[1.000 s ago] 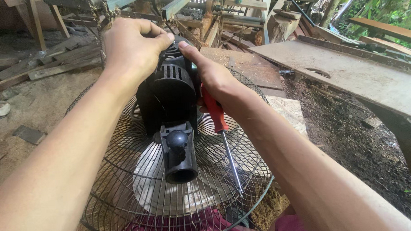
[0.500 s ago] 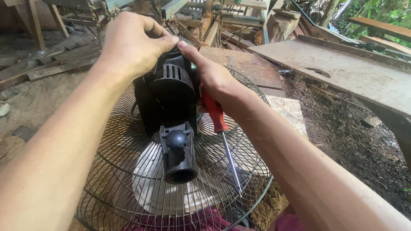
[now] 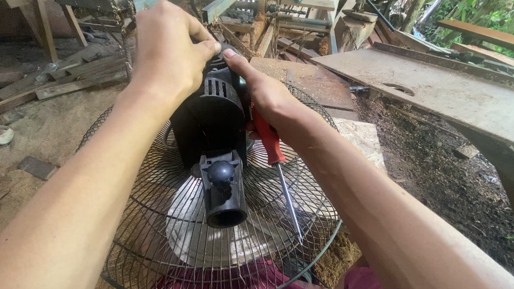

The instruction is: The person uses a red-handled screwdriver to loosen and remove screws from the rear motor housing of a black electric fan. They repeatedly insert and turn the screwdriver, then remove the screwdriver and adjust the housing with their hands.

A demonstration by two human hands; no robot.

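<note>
Fan (image 3: 214, 220) is lying face-down across the person's lap, wire guard (image 3: 140, 222) up, with the black motor housing (image 3: 210, 115) and its neck socket (image 3: 224, 191) pointing back at the camera. Both hands are at the far end of the housing. Left hand (image 3: 165, 51) is wrapped over the top of it, fingers curled down tight on the casing. Right hand (image 3: 272, 101) has its index finger stretched onto the same spot, while the other fingers pin a red-handled screwdriver (image 3: 271, 144) against the palm, shaft hanging down over the guard.

Stuff I'd worry about:

- That screwdriver isn't really gripped, just tucked. If the right hand loosens, I'd guess the tip drops between the guard wires toward the blades (image 3: 185, 221), or slides off toward the legs.
- The fan only rests on the lap, nothing clamps it. Push hard on the housing and it could tip or roll off onto the dirt floor (image 3: 440, 172).
- Whatever the fingertips are working on is hidden behind the hands. If it's a small part, it could pop off into the sawdust (image 3: 340, 255) and be gone.
- Leaning weight on the guard may bend the wires.
</note>
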